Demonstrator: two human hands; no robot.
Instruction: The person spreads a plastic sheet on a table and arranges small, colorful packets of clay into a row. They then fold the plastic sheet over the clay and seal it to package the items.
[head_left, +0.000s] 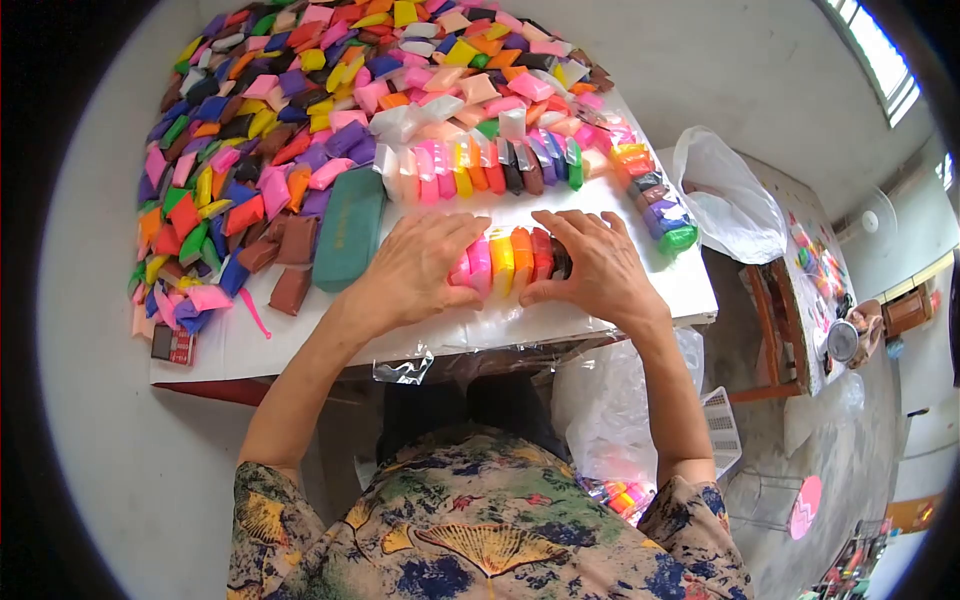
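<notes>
My left hand and my right hand hold the two ends of a short row of small coloured packets on the white tabletop. Pink, yellow, orange, red and dark packets stand side by side between my curved fingers. Just beyond them lies a longer row of wrapped packets, running from pale and pink through yellow, red and black to blue and green. Left of that row is a green case, close to my left hand. The outermost packets are partly hidden by my fingers.
A large heap of coloured packets covers the back and left of the table. Another row runs along the right edge, beside a clear plastic bag. A small red device lies front left. A pink stool stands at right.
</notes>
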